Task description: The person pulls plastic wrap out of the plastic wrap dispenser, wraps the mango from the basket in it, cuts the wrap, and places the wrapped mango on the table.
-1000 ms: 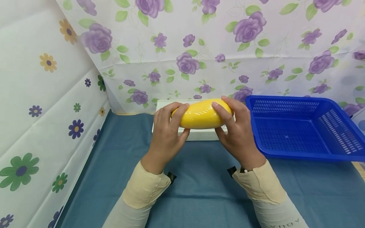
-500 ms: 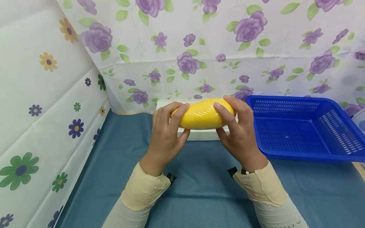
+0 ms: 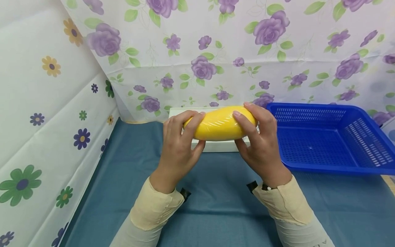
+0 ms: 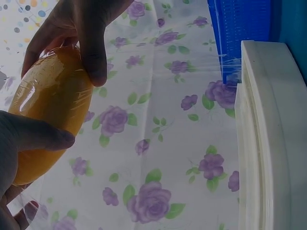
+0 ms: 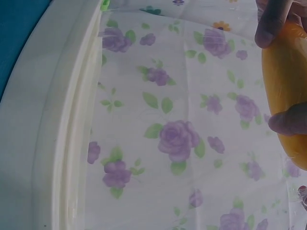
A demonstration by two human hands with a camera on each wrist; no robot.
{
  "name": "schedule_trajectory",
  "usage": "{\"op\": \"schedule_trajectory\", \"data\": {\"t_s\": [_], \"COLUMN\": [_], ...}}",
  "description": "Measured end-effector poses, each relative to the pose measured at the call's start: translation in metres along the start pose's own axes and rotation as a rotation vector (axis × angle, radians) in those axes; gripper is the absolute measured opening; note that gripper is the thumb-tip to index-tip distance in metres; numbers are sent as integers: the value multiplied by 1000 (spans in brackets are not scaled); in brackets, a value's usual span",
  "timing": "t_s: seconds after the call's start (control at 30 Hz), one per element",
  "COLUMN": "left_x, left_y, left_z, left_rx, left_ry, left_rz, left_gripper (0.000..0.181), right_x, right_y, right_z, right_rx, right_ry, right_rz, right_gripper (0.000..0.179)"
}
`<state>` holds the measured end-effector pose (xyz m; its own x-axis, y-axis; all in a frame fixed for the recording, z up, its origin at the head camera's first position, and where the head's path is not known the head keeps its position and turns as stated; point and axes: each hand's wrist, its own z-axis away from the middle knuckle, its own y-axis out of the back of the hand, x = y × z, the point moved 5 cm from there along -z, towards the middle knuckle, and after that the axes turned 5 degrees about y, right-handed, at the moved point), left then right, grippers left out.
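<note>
A smooth yellow oblong thing (image 3: 220, 124), shaped like a mango and wrapped in shiny clear cling film, is held level between both hands. My left hand (image 3: 179, 142) grips its left end, thumb below and fingers over the top. At the other end, my right hand (image 3: 260, 140) grips it the same way. Behind and below it in the head view is a long white box (image 3: 216, 147), largely covered by the hands. Creases of clear film (image 4: 192, 67) run beside the box (image 4: 278, 139) in the left wrist view.
A blue plastic basket (image 3: 308, 169) with perforated walls stands to the right of the white box. A blue-green cloth (image 3: 216, 219) covers the table. Flower-printed sheets (image 3: 172, 68) rise at the back and left.
My right hand has shifted slightly right and my left hand slightly left. The yellow thing appears a touch larger, its right end farther right. Both grips are kept.
</note>
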<state>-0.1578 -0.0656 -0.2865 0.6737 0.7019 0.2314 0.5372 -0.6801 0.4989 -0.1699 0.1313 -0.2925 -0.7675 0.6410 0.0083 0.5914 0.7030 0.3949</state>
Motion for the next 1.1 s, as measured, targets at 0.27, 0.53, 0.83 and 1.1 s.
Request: {"op": "schedule_trajectory", "data": {"t_s": [0.27, 0.53, 0.83, 1.1], "left_x": [4, 9, 13, 16], "left_y": [5, 11, 16, 19], "left_z": [-1, -2, -3, -3], "left_rx": [18, 37, 45, 46], "left_ry": [-13, -26, -42, -51], "left_rz": [8, 16, 12, 16], "left_gripper": [61, 60, 60, 60], "right_x": [-4, -6, -11, -13], "right_y": [4, 8, 11, 14], "right_z": [-2, -5, -7, -7], "right_rx": [14, 45, 74, 81], "right_ry": [9, 23, 24, 30], "right_rz": [1, -1, -14, -22], "right_gripper": [65, 62, 47, 41]}}
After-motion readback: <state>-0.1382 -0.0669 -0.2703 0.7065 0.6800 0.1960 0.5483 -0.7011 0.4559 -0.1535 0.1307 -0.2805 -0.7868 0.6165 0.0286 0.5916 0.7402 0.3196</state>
